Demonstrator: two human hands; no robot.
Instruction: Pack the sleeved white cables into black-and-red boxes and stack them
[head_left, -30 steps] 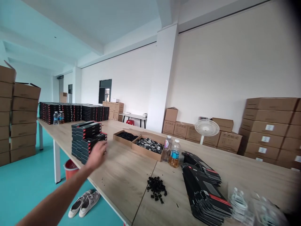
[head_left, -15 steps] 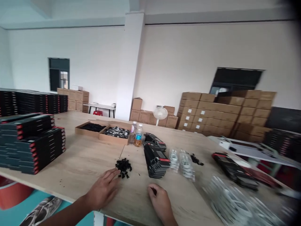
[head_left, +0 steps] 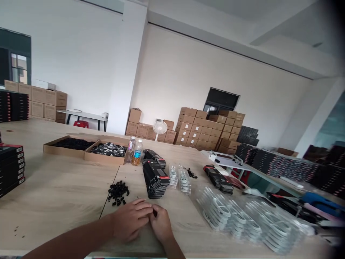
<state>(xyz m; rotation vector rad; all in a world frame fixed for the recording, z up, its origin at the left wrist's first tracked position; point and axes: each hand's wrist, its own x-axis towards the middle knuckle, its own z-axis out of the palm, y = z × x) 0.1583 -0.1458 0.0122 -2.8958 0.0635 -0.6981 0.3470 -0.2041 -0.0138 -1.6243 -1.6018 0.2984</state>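
My left hand (head_left: 132,218) reaches in from the left, its fingers bent and close together, the tips meeting my right hand (head_left: 162,223). My right hand is closed, thumb against curled fingers, with a dark spot at the pinch. Whatever is between the fingertips is too small and covered to make out. Just beyond my left hand lies a loose pile of small black pieces (head_left: 118,192). A stack of flat black packages with red edges (head_left: 156,179) stands past my right hand. Bagged white cables (head_left: 184,180) lie to its right.
Two shallow cartons, one with black pieces (head_left: 70,154) and one with shiny pieces (head_left: 104,160), sit behind. Beside them stand two bottles (head_left: 137,153). More bagged cables (head_left: 215,212) cover the right front. Black boxes (head_left: 11,169) are stacked at left.
My view has turned to the right. My left hand has left the small black pieces and come over to my right hand, so both now touch.
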